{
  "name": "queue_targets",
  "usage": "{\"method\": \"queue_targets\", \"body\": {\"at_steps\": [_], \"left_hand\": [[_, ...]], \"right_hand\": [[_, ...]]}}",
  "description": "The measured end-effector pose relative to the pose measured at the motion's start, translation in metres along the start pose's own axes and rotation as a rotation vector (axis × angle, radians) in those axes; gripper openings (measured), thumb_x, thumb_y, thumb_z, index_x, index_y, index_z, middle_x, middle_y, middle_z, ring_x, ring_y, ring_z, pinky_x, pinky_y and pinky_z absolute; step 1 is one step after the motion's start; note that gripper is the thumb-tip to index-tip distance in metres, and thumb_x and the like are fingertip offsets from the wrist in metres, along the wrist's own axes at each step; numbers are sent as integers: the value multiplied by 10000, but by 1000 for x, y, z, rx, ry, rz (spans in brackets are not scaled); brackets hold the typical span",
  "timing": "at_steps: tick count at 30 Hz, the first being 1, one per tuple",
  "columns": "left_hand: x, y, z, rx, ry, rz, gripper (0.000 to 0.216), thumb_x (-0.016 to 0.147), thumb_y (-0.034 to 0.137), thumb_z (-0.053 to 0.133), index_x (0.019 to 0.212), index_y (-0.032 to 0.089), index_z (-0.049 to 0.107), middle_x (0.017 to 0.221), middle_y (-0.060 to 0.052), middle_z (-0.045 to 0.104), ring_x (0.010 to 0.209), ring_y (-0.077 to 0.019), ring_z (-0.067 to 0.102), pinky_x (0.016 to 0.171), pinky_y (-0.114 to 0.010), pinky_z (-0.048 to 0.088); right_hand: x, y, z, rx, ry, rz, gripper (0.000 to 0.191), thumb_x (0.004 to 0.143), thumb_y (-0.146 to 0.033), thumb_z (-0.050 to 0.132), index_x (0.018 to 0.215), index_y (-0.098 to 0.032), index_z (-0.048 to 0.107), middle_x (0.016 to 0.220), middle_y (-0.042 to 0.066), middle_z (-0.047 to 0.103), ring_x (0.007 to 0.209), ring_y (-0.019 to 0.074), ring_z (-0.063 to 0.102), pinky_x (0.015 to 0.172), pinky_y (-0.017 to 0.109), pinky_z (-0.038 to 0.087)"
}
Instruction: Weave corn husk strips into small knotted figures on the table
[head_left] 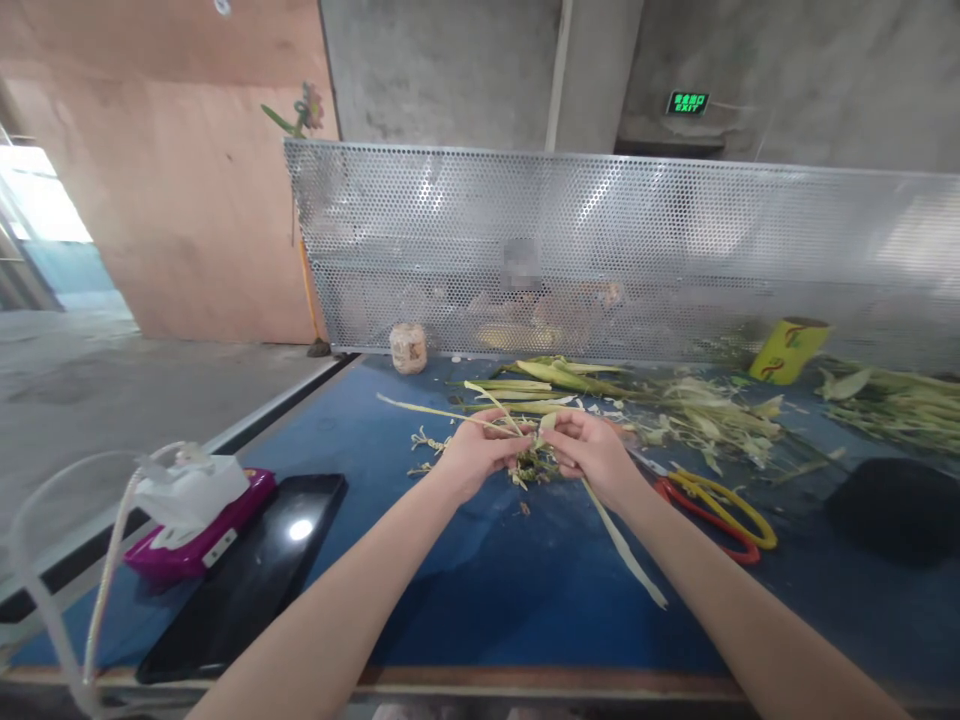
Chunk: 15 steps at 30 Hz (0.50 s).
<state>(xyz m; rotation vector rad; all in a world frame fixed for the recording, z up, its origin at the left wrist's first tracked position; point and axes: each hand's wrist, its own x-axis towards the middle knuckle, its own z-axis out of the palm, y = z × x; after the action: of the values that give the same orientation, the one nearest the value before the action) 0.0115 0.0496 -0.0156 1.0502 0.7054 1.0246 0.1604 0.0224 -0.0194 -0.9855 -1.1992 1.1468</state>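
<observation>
At the worktop's (480, 610) left, a white charger (196, 490) is borne by a purple power strip (169, 560), beside which a black tablet (247, 570) is laid. A pale jar (408, 350) is stood farther back. Narrow green leaf strips (420, 407) are pinched between the fingers of the left hand (474, 452) and of the right hand (596, 450), above scattered plant scraps (427, 441). Rightward are seen red and yellow scissor handles (727, 500), an upright yellow roll (790, 350) and heaped leaves (892, 405).
</observation>
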Motion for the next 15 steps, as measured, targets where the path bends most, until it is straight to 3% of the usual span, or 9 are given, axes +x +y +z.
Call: {"method": "queue_targets", "body": {"at_steps": [4,9,15], "left_hand": [[0,-1,1,-55,92,-3,463,570,37,719,976,100,505,728,-45,675,516,-71,569,476,-183,424],[-2,1,3,-101,101,-34,211,655,57,662,846,87,578,705,-39,656,523,-51,565,459,-145,427],[-4,2,4,-103,89,-57,201,666,72,656,851,82,579,586,-19,623,524,-88,599,441,-153,452]], "right_hand": [[0,2,2,-3,1,-14,337,555,-372,720,670,-179,470,498,-81,436,350,20,310,314,169,195],[0,2,5,-21,-21,-37,377,545,-333,733,786,-184,484,615,-57,524,368,30,373,315,180,266],[2,6,1,-142,-8,-51,342,585,-351,701,794,-192,482,632,-48,532,346,32,365,289,184,263]]}}
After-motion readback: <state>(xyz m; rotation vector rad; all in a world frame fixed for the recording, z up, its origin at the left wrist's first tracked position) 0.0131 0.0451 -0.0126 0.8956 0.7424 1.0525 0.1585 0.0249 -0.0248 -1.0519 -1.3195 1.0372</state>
